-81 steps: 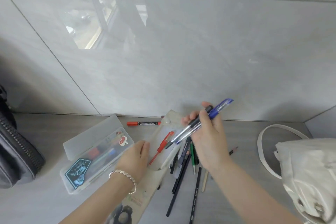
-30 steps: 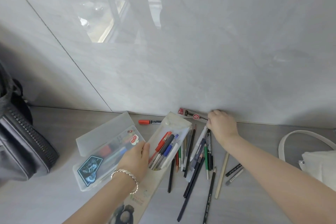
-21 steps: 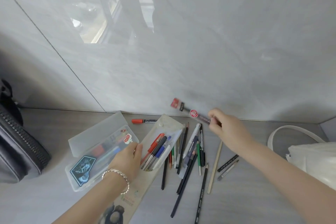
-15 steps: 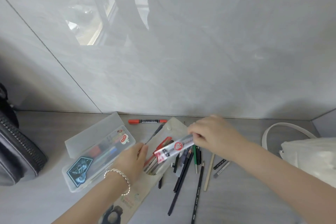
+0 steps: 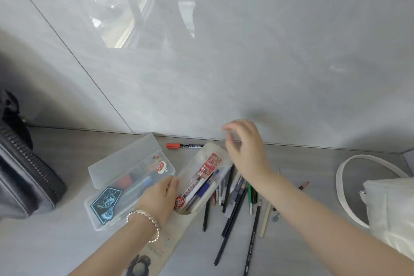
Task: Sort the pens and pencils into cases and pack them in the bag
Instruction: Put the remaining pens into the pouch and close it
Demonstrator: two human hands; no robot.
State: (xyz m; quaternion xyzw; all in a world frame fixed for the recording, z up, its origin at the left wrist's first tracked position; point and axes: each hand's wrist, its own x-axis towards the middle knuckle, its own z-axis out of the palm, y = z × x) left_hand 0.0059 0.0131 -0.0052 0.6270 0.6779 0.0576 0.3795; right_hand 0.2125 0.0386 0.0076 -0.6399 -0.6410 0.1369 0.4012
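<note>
A beige fabric pouch (image 5: 172,236) with a clear flap lies open on the counter. Several pens and a red-and-white packet (image 5: 201,175) lie in its mouth. My left hand (image 5: 160,197) grips the pouch's left edge. My right hand (image 5: 245,148) hovers above the pouch's far end, fingers spread and holding nothing. Several loose pencils and pens (image 5: 235,206) lie fanned out to the right of the pouch. A frosted plastic pencil box (image 5: 125,177) with stickers sits to the left, lid up. A red-capped marker (image 5: 184,146) lies by the wall.
A dark zipped bag (image 5: 24,184) stands at the left edge. A white bag (image 5: 389,206) with a looped strap (image 5: 342,186) sits at the right. A grey tiled wall rises directly behind the counter.
My right hand picked the red-and-white packet up from near the wall, carried it to the pouch, let it go there and lifted away empty. Earlier it put blue pens in.
</note>
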